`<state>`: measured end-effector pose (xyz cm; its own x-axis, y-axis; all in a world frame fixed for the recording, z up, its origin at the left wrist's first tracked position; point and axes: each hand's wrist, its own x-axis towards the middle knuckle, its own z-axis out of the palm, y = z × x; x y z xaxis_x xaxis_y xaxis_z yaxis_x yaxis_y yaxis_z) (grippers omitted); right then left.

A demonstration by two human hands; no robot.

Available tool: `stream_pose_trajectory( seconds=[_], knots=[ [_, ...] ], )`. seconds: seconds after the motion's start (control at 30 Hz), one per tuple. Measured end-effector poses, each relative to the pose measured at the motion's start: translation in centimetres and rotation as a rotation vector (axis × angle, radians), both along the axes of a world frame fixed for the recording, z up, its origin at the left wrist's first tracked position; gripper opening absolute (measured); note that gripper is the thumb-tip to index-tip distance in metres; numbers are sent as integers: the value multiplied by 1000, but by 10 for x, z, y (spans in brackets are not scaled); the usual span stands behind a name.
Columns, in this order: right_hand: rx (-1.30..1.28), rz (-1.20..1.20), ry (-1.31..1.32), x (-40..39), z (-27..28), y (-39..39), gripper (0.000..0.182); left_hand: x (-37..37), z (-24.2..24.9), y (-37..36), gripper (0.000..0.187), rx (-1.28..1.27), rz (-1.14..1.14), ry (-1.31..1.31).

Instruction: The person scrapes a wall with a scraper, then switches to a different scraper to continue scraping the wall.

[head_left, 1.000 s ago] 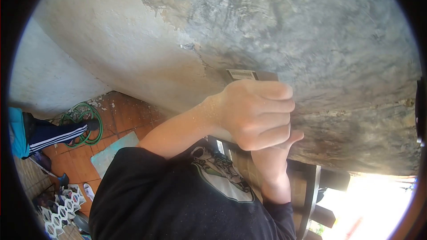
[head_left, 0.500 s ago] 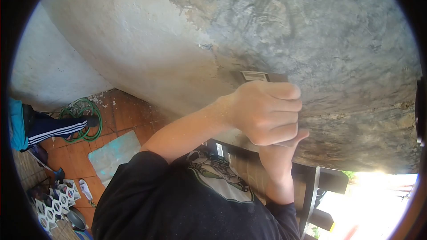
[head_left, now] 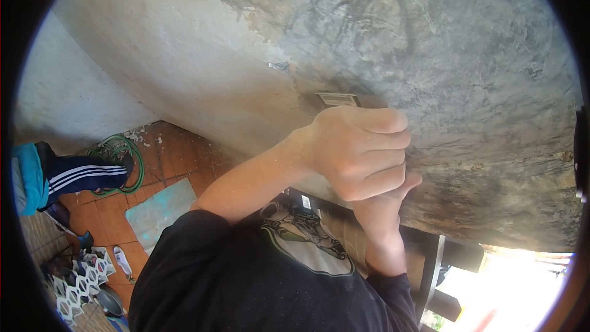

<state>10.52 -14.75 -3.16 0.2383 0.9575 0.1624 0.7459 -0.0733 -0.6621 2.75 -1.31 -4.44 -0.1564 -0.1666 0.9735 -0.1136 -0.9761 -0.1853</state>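
Observation:
My left hand (head_left: 362, 154) is a closed fist held against the wall, knuckles toward me. From its far side sticks a flat brown tool (head_left: 372, 101) with a pale, lined rectangular patch, lying close to the wall surface; the fist hides the rest of it. My right hand (head_left: 376, 208) is just below and behind the left, close against it. Its thumb points outward, while its other fingers are hidden. Around the hands the wall (head_left: 430, 43) is mottled grey, with a pale smoother coat on its left part.
Another person's leg (head_left: 92, 175) in striped trousers is at the left, beside a coiled green hose (head_left: 136, 166). On the tiled floor (head_left: 101, 221) lie a stained board (head_left: 161, 212), a white shoe (head_left: 122, 260) and a white lattice rack (head_left: 77, 289). Dark beams (head_left: 458, 252) stand at the lower right.
My hands and the flat brown tool have shifted slightly left along the wall. At the left, the other person's leg has come a little farther into view.

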Motion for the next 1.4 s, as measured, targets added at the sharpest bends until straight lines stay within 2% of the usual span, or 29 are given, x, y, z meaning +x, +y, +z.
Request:
stream_pose_trajectory(
  seconds=[0.07, 0.1, 0.13, 0.2, 0.27, 0.33, 0.37, 0.47, 0.5, 0.63, 0.73, 0.8, 0.83, 0.87, 0.93, 0.97, 1.0, 1.03, 1.4],
  knots=[
    [-90, -30, -272, -9, 12, -7, 26, -7, 3, -2, 24, -5, -34, 61],
    [-159, -142, -258, -13, 17, -4, 40, -2, 3, -4, 25, -18, -59, -3],
    [-164, -141, -253, -9, 14, -8, 40, 0, 3, -5, 27, -30, -79, -71],
    [-72, -33, -426, 4, 8, -18, 41, -6, 4, -8, 28, -34, -117, 20],
    [-73, -19, -385, 3, 12, -17, 35, 0, 4, -14, 27, -58, -82, 16],
    [22, -1, -460, 5, 6, -21, 23, 4, 2, -14, 25, -69, -89, 1],
    [-76, -56, -480, -3, 12, -18, 13, 5, 2, -14, 26, -62, -83, -13],
    [-50, 52, -430, 5, -12, 2, 9, -2, 0, 2, 26, -45, -54, 6],
    [-204, -103, -603, -5, 1, -1, 6, -3, 0, 1, 27, -36, -25, 47],
    [-183, -107, -639, -13, 18, -16, 7, -13, 8, -16, 27, -18, -59, 86],
    [-158, -95, -689, -12, 14, -19, 8, -1, 9, -17, 28, -40, -140, 20],
    [-86, -61, -1857, 1, -1, -36, 15, 7, 9, -22, 28, -55, -151, -70],
    [-301, -32, -2250, -2, 0, -39, 19, 4, 7, -24, 27, -58, -153, -17],
    [-303, -32, -2251, -4, -1, -39, 19, 2, 7, -24, 27, -58, -155, -18],
    [-87, -200, -1584, -10, 1, -34, 21, 1, 9, -23, 26, -33, -171, 19],
    [-99, -209, -1585, -9, 4, -31, 21, 0, 10, -23, 26, -35, -184, 19],
    [14, -159, -1474, -7, 7, -27, 8, -2, 10, -23, 25, -12, -173, 39],
    [126, -111, -1358, -6, 6, -22, 11, -2, 9, -21, 24, 12, -161, 61],
    [104, -137, -1582, 1, 0, 9, 11, 0, 7, -21, 17, -32, -138, 20]
  ],
)
